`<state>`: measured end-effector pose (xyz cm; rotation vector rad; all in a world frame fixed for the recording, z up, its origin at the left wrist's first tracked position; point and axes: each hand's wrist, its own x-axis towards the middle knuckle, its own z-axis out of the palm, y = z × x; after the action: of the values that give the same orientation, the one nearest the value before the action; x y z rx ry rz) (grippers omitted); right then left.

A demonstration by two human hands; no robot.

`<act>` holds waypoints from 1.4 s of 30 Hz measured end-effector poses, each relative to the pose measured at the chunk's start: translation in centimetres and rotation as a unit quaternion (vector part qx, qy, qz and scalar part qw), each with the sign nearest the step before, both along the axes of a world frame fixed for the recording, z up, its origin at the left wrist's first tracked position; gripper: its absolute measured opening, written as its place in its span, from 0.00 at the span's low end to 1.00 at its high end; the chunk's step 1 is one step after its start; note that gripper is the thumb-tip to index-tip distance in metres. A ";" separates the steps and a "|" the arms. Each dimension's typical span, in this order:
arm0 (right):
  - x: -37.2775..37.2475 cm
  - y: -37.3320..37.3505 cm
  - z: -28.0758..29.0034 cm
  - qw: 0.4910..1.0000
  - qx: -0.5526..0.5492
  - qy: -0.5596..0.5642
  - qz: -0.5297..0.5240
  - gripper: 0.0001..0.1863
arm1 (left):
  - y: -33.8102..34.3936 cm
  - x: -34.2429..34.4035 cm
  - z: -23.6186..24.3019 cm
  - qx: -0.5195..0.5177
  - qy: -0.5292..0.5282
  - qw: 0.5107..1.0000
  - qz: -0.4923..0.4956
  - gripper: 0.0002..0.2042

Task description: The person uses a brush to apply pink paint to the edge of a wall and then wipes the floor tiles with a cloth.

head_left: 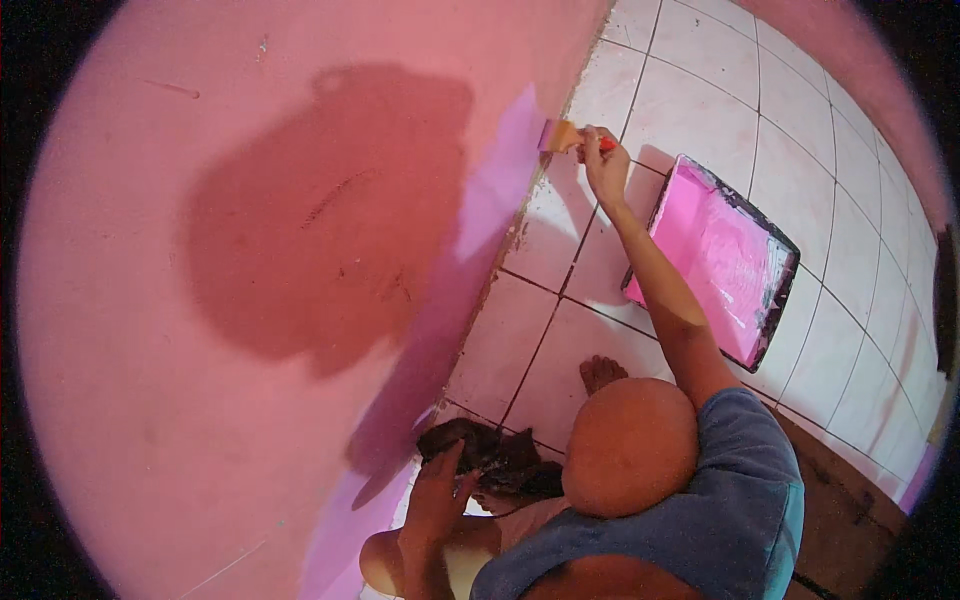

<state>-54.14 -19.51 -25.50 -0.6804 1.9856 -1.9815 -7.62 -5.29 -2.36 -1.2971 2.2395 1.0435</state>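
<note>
My right hand (604,165) is closed round the handle of a paintbrush (562,137), a bit of red showing at the grip. Its bristles meet the foot of the pink wall (390,50), at the upper end of a lilac-pink band of paint (500,185) along the wall's lower edge. Low in the view, beside my knee, my left hand (432,505) is at a crumpled dark cloth (500,455), with fingers bent over it; part of the grip is hidden. A black paint tray (775,310) with bright pink paint (725,270) rests right of my right forearm.
White floor tiles (520,335) with dark joints run along the wall, whose base edge is rough and chipped. My bare foot (602,373) is on the tiles by my bent knee (630,445). A large shadow lies on the wall. Brown flooring (835,470) shows at the lower right.
</note>
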 end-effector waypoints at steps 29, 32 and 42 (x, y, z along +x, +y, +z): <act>0.7 1.9 -1.1 0.947 -0.178 -0.267 0.022 0.19 | 0.3 0.3 -0.2 -0.008 0.005 1.000 -0.002 0.26; 1.2 1.8 -1.5 0.978 -0.111 -0.174 -0.005 0.17 | 0.2 0.5 -0.4 -0.014 0.017 1.000 -0.006 0.26; 1.8 2.2 4.0 0.923 -0.245 -0.290 0.069 0.20 | 0.4 0.5 -0.5 -0.024 0.020 0.999 -0.018 0.26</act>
<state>-52.34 -17.35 -21.50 -0.2563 1.0855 -2.2617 -7.07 -4.92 -2.89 -1.2621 2.3224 1.0181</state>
